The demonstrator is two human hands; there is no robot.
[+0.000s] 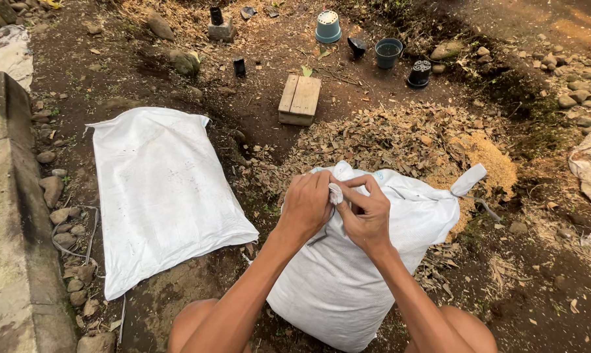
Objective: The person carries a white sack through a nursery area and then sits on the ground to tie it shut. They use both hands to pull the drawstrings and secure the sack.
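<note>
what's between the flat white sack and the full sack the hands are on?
In the head view, bare dark soil with scattered dry leaves separates the flat sack from the full sack gripped by the left hand and right hand.

Full white woven sack w/ tied corner, centre foreground; flat empty white sack just left.

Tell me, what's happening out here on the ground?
A person crouches over a full white woven sack and works at its bunched top corner with both hands: the left hand and the right hand pinch the gathered fabric together. A second, flat white sack lies to the left on the soil, with a leaf pile behind.
</note>
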